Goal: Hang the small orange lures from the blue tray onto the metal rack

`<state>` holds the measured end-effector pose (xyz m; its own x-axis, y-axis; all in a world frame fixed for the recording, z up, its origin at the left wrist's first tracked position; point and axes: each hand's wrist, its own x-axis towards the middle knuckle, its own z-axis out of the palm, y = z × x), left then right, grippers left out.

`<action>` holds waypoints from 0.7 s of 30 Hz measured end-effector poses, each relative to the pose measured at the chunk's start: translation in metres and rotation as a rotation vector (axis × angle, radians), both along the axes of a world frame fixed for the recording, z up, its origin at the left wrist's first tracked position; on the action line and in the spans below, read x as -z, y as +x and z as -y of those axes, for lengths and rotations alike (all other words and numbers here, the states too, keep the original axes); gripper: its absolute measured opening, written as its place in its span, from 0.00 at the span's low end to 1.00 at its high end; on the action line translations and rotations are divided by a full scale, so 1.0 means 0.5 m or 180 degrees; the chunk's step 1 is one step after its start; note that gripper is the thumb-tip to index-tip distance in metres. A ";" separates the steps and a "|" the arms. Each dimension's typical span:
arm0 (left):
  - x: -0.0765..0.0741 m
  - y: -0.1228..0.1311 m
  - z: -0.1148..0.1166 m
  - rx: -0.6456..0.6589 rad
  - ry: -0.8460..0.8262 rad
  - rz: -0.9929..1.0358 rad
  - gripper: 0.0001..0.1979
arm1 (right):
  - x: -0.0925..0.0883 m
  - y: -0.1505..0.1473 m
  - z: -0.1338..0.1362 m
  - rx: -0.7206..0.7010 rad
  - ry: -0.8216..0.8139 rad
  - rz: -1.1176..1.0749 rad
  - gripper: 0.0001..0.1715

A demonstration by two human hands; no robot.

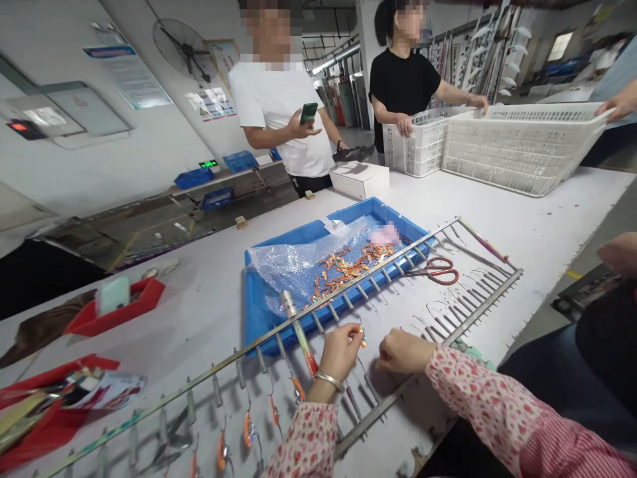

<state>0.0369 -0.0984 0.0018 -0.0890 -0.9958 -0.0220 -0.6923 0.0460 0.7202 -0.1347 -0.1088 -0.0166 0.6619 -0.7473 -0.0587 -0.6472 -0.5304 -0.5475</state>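
Note:
My left hand (339,353), with a bangle at the wrist, pinches a small, colourful fishing lure (363,336) between thumb and fingers. Close to its right, my right hand (405,352) is curled closed above the table; whatever its fingers hold is hidden. Both hands are over a long metal rack (231,357) whose two bars carry rows of wire hooks. Orange lures (248,428) hang from hooks on the rack's near left part. Beyond the upper bar, a blue tray (251,312) contains bubble wrap (286,265) and a pile of orange lures (343,269).
Red-handled scissors (440,272) lie by the tray under the rack. Red bins (144,299) stand at left, one with a phone. A white box (361,179) and white plastic baskets (512,156) are at the back. People stand across the table; another person's hand grips a basket at right.

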 end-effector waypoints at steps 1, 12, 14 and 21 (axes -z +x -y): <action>0.002 -0.002 0.002 0.0039 -0.0015 0.0042 0.11 | 0.013 -0.003 -0.020 0.0021 0.0087 -0.0043 0.11; 0.006 0.001 -0.011 0.0262 -0.0038 0.0160 0.10 | 0.052 -0.015 -0.065 0.0357 0.0641 0.0939 0.14; 0.003 -0.001 -0.015 0.0308 -0.0046 0.0243 0.10 | 0.055 -0.015 -0.065 0.0410 0.0688 0.1029 0.13; 0.004 -0.006 -0.023 0.0479 -0.0069 0.0313 0.11 | 0.070 -0.010 -0.067 0.0514 0.0762 0.1348 0.10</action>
